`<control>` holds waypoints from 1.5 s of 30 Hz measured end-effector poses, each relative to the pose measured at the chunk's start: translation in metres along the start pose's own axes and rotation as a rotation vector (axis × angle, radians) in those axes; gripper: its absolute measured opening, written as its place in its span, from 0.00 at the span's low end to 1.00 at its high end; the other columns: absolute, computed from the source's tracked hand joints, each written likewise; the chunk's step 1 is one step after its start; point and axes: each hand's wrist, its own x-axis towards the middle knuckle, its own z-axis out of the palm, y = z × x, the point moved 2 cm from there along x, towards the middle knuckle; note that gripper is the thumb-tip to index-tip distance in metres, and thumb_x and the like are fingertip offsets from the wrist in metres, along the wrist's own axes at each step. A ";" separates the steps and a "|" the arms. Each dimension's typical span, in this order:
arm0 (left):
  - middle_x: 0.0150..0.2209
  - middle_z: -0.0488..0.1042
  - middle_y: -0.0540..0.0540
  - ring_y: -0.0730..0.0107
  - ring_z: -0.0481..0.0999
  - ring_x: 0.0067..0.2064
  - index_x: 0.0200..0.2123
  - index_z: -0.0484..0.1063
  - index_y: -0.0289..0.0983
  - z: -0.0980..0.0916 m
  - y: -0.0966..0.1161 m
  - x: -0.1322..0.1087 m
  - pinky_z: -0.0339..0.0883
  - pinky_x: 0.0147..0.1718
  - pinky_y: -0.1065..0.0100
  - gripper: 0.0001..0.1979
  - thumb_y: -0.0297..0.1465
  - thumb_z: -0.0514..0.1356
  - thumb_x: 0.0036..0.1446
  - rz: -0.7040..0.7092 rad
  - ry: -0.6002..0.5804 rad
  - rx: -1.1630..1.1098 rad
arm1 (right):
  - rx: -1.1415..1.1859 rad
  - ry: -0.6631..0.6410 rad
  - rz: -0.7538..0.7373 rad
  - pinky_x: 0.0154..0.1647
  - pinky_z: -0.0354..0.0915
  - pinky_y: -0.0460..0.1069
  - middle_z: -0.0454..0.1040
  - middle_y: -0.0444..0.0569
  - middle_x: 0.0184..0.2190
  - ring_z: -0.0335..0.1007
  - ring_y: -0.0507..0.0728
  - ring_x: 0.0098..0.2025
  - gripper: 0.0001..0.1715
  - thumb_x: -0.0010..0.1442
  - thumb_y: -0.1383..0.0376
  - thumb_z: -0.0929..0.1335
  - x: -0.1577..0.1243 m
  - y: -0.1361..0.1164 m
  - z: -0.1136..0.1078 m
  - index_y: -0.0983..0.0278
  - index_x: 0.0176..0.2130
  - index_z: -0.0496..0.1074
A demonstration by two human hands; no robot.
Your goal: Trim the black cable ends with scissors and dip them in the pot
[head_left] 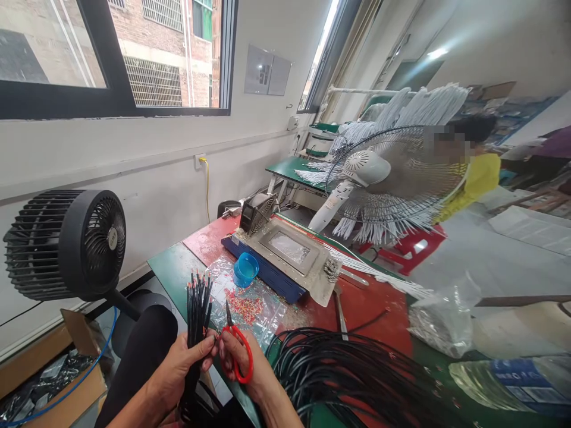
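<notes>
My left hand (194, 356) is closed round a bundle of black cables (196, 306), whose stripped ends with reddish wire tips point upward. Red-handled scissors (241, 353) rest in my right hand (238, 356), their dark blades pointing up and away from me. The fingertips of both hands meet beside the bundle; what lies between them is too small to make out. Just beyond, small red and yellow clippings (244, 306) lie scattered on a clear plastic bag (272, 315). To the right, a large heap of black cables (339, 374) covers the table's near side.
Behind the clippings stand a blue cup (245, 269) and a blue-based machine with a metal top plate (289, 246). A black fan (66, 244) is at left, a white standing fan (366, 169) beyond the table. A plastic bottle (513, 383) lies right. A person in yellow (479, 178) sits behind.
</notes>
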 end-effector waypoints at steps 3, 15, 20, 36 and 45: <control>0.18 0.62 0.51 0.75 0.55 0.21 0.26 0.71 0.32 -0.001 -0.001 0.000 0.50 0.22 0.71 0.13 0.37 0.62 0.51 -0.001 0.003 0.015 | -0.018 0.027 -0.005 0.09 0.46 0.41 0.58 0.39 0.08 0.51 0.44 0.09 0.33 0.48 0.40 0.65 0.001 0.002 -0.001 0.68 0.18 0.66; 0.27 0.74 0.43 0.68 0.71 0.31 0.29 0.74 0.31 -0.005 -0.001 0.002 0.65 0.34 0.71 0.09 0.30 0.68 0.44 -0.118 0.178 -0.266 | -0.568 0.283 -0.419 0.19 0.55 0.43 0.65 0.44 0.16 0.59 0.49 0.18 0.23 0.54 0.50 0.66 -0.003 -0.002 -0.005 0.67 0.22 0.69; 0.32 0.77 0.36 0.59 0.76 0.33 0.32 0.74 0.30 -0.016 -0.002 0.002 0.70 0.34 0.62 0.08 0.27 0.66 0.47 -0.260 0.350 -0.446 | -1.180 0.281 -1.095 0.25 0.55 0.46 0.71 0.46 0.23 0.63 0.51 0.25 0.09 0.61 0.67 0.62 -0.015 -0.003 0.011 0.64 0.35 0.71; 0.29 0.75 0.36 0.66 0.74 0.29 0.31 0.71 0.26 -0.012 0.000 -0.006 0.70 0.31 0.68 0.04 0.24 0.61 0.52 -0.419 0.244 -0.744 | -1.663 0.096 -1.281 0.23 0.52 0.50 0.67 0.48 0.20 0.62 0.53 0.23 0.17 0.63 0.72 0.55 -0.028 -0.007 0.030 0.70 0.38 0.70; 0.15 0.51 0.58 0.80 0.49 0.16 0.34 0.74 0.30 -0.068 -0.013 -0.009 0.56 0.18 0.74 0.19 0.42 0.64 0.47 -0.142 0.088 -0.302 | -1.157 0.839 -1.034 0.27 0.60 0.46 0.71 0.48 0.24 0.65 0.52 0.25 0.08 0.57 0.64 0.65 -0.031 -0.094 -0.018 0.65 0.36 0.73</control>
